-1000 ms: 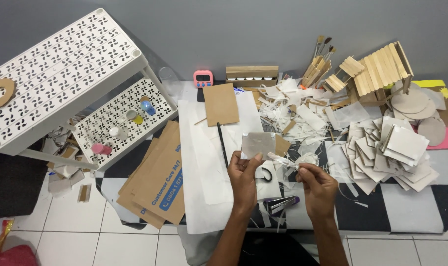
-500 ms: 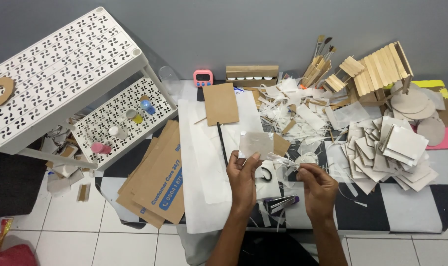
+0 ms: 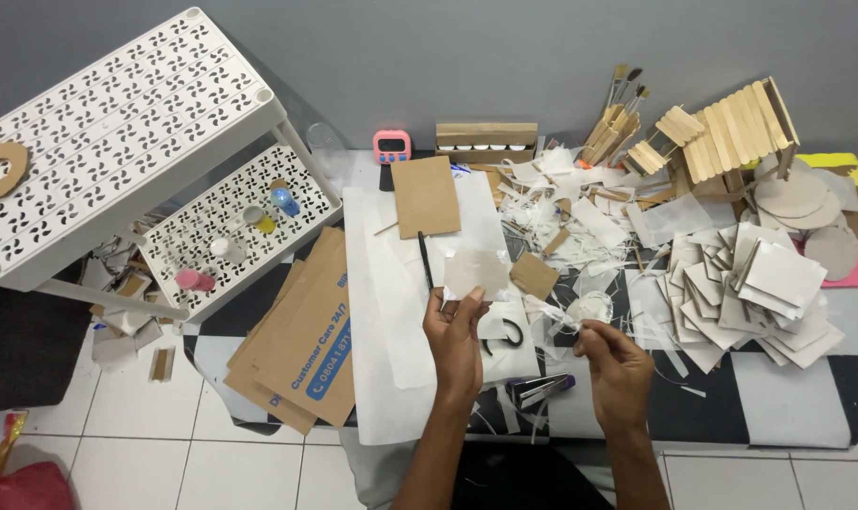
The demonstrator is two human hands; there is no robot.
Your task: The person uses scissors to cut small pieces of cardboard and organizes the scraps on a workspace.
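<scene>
Head view: left hand [image 3: 455, 338] pinches a translucent sheet [image 3: 476, 273] — right hand [image 3: 618, 364] grips something indistinct.

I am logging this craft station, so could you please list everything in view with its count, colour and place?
Card square: one, pale grey-brown, held up at centre.
Tape strip: one, clear, between the hands.
Shelf rack: one, white, far left.
Paint pots: several, mixed colours, lower shelf.
Flattened boxes: a few, brown, left of centre.
Paper sheets: long, white, centre.
Brown card: one, centre back.
Timer: one, pink, by the wall.
Stick house: one, wooden, back right.
Cut squares: a pile, white, right.
Stapler: one, dark, near edge.
Left hand: grips the card square.
Right hand: pinches the tape strip.
</scene>
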